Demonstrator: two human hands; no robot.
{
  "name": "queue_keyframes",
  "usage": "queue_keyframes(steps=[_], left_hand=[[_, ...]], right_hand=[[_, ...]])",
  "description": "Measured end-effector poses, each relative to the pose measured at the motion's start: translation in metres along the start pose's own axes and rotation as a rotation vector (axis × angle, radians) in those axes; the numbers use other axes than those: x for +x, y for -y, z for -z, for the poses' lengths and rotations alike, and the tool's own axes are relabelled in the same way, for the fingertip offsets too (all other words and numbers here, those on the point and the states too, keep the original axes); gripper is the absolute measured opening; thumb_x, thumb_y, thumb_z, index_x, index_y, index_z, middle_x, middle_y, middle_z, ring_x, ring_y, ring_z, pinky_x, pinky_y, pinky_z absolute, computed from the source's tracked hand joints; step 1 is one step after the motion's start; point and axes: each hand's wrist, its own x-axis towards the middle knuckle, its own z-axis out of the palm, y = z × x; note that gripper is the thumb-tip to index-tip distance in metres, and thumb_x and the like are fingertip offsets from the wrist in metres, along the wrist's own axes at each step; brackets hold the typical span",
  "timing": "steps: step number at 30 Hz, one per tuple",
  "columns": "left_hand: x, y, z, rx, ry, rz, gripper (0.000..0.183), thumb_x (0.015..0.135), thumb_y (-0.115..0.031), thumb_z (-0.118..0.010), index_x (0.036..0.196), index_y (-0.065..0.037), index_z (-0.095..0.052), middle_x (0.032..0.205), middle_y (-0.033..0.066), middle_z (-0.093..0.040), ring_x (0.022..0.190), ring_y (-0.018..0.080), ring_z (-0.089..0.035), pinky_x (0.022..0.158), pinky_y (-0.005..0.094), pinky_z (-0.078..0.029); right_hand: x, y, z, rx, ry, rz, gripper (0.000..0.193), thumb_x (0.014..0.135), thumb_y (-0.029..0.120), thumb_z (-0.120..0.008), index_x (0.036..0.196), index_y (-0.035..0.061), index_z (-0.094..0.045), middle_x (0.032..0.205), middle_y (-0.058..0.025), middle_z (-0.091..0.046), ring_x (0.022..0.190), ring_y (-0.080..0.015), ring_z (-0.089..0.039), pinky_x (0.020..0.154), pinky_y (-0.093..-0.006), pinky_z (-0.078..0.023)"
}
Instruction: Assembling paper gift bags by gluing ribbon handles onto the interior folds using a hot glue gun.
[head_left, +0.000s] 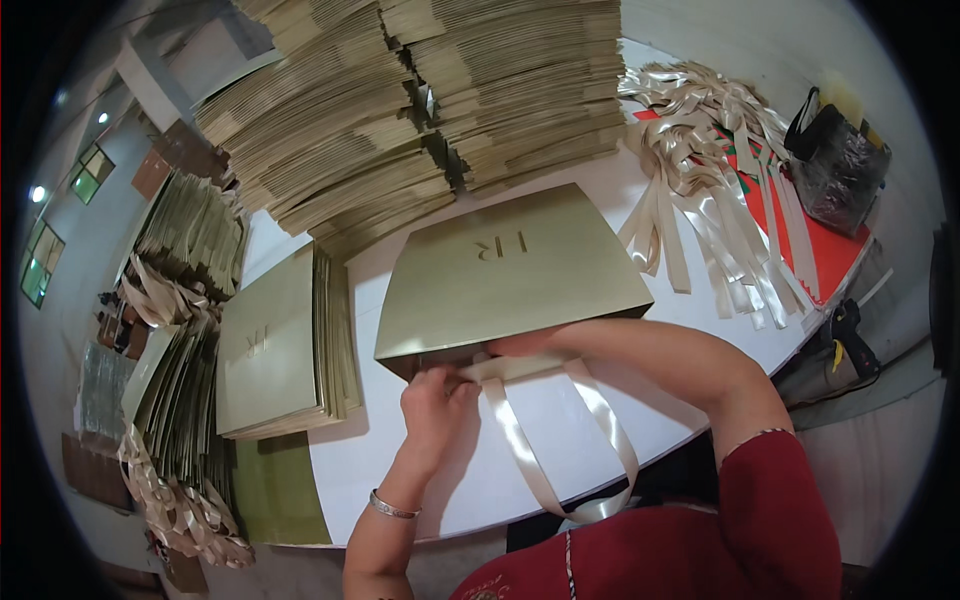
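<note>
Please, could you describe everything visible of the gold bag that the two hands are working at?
The bag looks like stiff, slightly glossy paper, with a small printed mark on its top face. It lies on the white table, its open mouth facing the person, dark inside. A shiny cream ribbon loop extends from its lower near edge. The left hand is at the mouth's edge; the right hand reaches in, partly hidden.

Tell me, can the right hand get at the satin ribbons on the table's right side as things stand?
Probably not directly: the right hand is occupied at the open mouth of the gold bag. Once freed, it could likely reach the ribbons, which lie mostly uncovered to the bag's right.
</note>
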Motion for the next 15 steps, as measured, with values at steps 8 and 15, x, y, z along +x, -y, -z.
queue_keyframes(steps=[8,15], left_hand=[[-0.027,0.029,0.013,0.027,0.134,-0.487,0.027,0.068,-0.004,-0.072,0.093,-0.008,-0.065,0.090,0.0049,-0.067,0.064,0.0208,-0.064,0.052,0.0297,-0.052],[-0.004,0.009,0.010,0.059,0.139,-0.575,0.037,0.069,-0.005,-0.070,0.105,-0.010,-0.065,0.092,0.0043,-0.067,0.064,0.0199,-0.065,0.050,0.0304,-0.051]], right_hand=[[-0.113,-0.036,0.059,-0.800,0.354,-0.339,0.051,0.081,0.033,-0.064,0.121,0.0029,-0.059,0.119,-0.0184,-0.061,0.114,-0.0290,-0.056,0.097,-0.0395,-0.044],[-0.129,-0.075,0.066,-1.450,-0.182,0.603,0.011,0.070,0.015,-0.059,0.073,0.0045,-0.063,0.079,-0.0093,-0.059,0.090,-0.0264,-0.057,0.100,-0.0434,-0.037]])
